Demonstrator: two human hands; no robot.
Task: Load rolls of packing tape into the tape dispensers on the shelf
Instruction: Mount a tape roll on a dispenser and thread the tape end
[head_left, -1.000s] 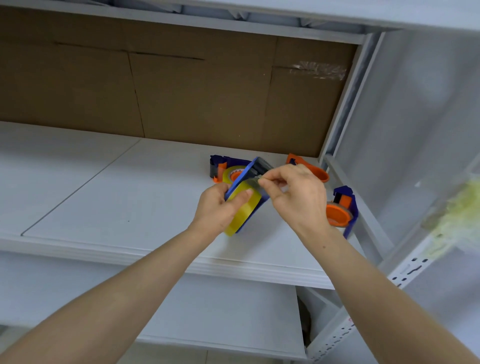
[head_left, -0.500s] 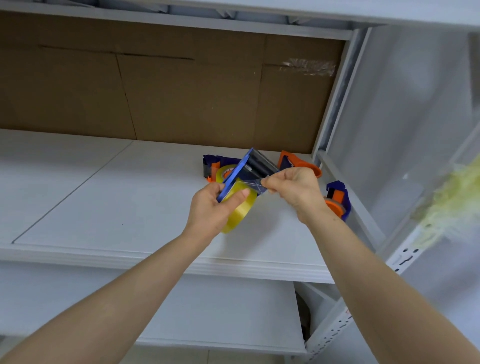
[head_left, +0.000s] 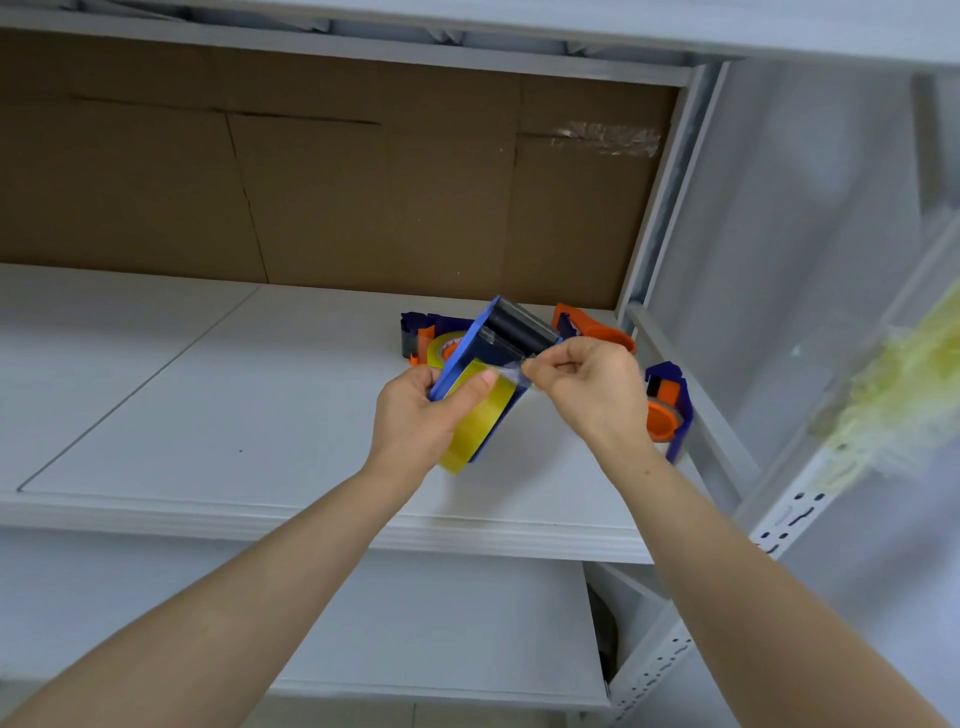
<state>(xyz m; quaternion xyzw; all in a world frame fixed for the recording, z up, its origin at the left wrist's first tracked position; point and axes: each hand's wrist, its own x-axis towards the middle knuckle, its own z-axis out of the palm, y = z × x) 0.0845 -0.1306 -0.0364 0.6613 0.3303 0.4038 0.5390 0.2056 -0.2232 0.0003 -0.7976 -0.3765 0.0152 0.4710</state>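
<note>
- The left hand grips a blue tape dispenser above the white shelf, with its thumb pressed on the yellow packing tape roll seated in it.
- The right hand has its fingers curled, and thumb and forefinger pinch the clear tape end just below the dispenser's black roller.
- A loaded dispenser lies on the shelf behind.
- An orange handle and another blue-and-orange dispenser lie to the right.
</note>
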